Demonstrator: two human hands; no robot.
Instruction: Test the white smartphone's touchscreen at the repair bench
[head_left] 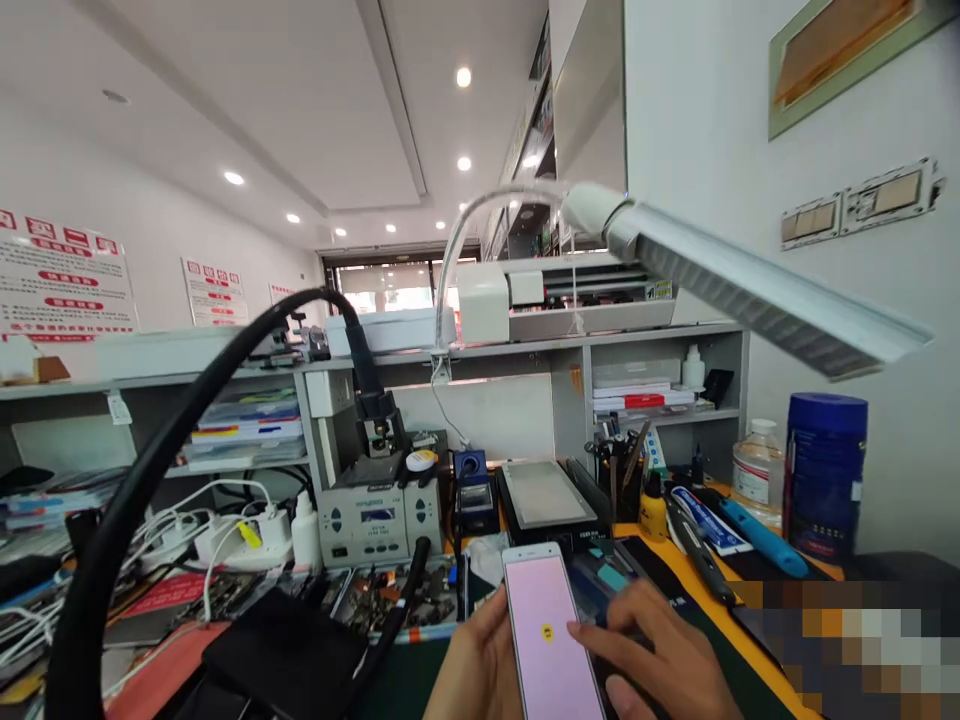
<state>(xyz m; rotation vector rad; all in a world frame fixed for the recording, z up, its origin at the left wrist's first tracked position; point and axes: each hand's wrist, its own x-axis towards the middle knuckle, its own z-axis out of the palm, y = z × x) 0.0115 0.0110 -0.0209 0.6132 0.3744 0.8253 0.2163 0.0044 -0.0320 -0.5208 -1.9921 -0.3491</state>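
A white smartphone [543,655] is held upright and slightly tilted over the workbench in my left hand [480,660], whose fingers wrap its left edge. The pinkish screen carries a small yellow icon near its middle. My right hand [660,655] hovers at the phone's right side, its index fingertip at or just above the screen near the icon; whether it touches, I cannot tell. Nothing shows in the right hand, and its fingers are apart. Below and behind the hands lie a dark green mat [416,680] and a dark tool or device, partly covered.
A thick black hose [187,400] arches across the left. A grey rework station [379,525] stands behind a tray of small parts [405,595]. Farther right are a flat heating plate [551,495], a yellow bottle [652,510] and a blue canister [825,475]. A lamp [750,280] hangs overhead.
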